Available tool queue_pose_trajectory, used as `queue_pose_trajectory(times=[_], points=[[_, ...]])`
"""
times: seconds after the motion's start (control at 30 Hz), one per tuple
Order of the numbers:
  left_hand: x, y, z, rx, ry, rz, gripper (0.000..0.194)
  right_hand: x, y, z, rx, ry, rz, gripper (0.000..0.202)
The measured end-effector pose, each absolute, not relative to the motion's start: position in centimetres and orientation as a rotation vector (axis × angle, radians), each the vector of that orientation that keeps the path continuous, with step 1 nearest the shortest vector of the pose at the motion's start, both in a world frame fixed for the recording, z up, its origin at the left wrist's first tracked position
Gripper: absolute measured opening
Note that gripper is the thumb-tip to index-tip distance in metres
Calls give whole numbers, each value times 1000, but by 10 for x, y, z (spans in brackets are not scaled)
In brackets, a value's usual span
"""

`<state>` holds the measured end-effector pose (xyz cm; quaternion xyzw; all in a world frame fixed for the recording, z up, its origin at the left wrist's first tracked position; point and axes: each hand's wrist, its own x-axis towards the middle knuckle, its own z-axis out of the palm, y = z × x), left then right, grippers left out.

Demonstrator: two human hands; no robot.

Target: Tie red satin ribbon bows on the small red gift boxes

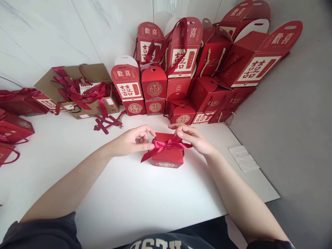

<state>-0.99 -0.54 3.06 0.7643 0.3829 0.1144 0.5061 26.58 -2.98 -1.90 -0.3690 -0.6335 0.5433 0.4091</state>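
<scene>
A small red gift box (pixel 168 158) with a pale round emblem on its front stands on the white table before me. A shiny crimson ribbon (pixel 167 145) is tied in a bow across its top, one tail hanging down at the front left. My left hand (pixel 135 140) is at the bow's left loop, thumb and forefinger around it, the other fingers curled. On the opposite side, my right hand (pixel 194 137) has its thumb and fingers closed at the right loop. The fingers partly cover both loops.
Red gift boxes (pixel 155 86) are stacked along the wall at the back. A cardboard box (pixel 98 112) full of ribbons stands at the back left, with loose dark red straps (pixel 107 123) before it. More red boxes (pixel 15 126) lie far left; white tissue (pixel 243 157) lies right.
</scene>
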Motion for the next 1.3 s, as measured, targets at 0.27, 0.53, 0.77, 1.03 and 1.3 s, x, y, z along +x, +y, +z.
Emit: queue_pose_trajectory(times=[0.27, 0.53, 0.77, 1.03, 1.3], points=[[7, -14, 19, 1829, 847, 360, 24, 265, -35, -14, -971, -1744, 1105, 24], [0, -17, 23, 1862, 1089, 138, 39, 267, -36, -14, -986, -1770, 1173, 28], [-5, -8, 32, 1837, 1107, 150, 36, 268, -47, 0, -832, -1840, 1312, 30], [-13, -10, 56, 1603, 1027, -72, 44, 258, -51, -5, -934, -1806, 1257, 31], [-14, -15, 55, 1547, 984, -145, 32, 258, -46, -15, -941, -1675, 1387, 31]])
